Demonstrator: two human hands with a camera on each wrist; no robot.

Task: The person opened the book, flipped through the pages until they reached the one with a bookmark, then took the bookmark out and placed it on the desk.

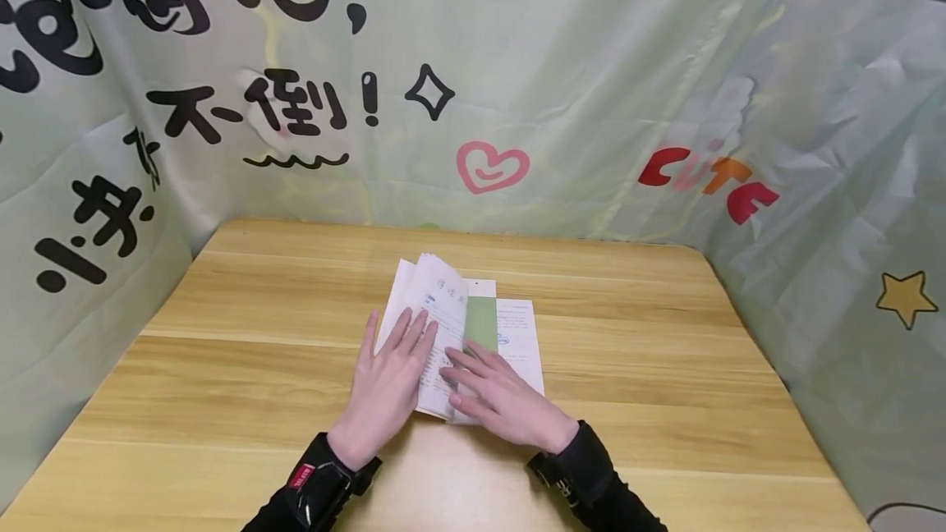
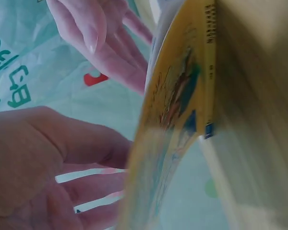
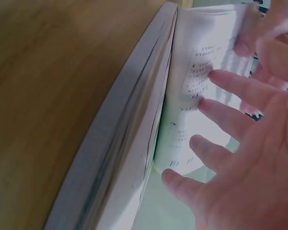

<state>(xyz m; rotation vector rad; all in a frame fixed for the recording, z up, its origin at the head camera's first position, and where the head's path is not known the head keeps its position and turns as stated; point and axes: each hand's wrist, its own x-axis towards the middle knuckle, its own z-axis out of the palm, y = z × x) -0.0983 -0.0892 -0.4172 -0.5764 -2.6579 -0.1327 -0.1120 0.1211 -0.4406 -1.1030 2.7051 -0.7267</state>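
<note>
An open book (image 1: 442, 302) with printed white pages lies slightly tilted on the table, its left leaves raised. Its yellow illustrated cover (image 2: 175, 91) faces the left wrist camera. My left hand (image 1: 388, 388) rests on the left leaf, fingers extended. In the left wrist view, the thumb (image 2: 103, 146) meets the cover's edge, and the fingertips are hidden behind it. My right hand (image 1: 506, 396) lies over the right side, fingers spread and loosely bent near the inner fold. In the right wrist view its fingers (image 3: 228, 115) stand before a printed page (image 3: 197, 72), pinching nothing.
A green panel (image 1: 481, 320) and a white printed sheet (image 1: 521, 335) show at the book's right. The wooden table (image 1: 636, 335) extends around it. A printed cloth (image 1: 576, 89) hangs along the table's back and sides.
</note>
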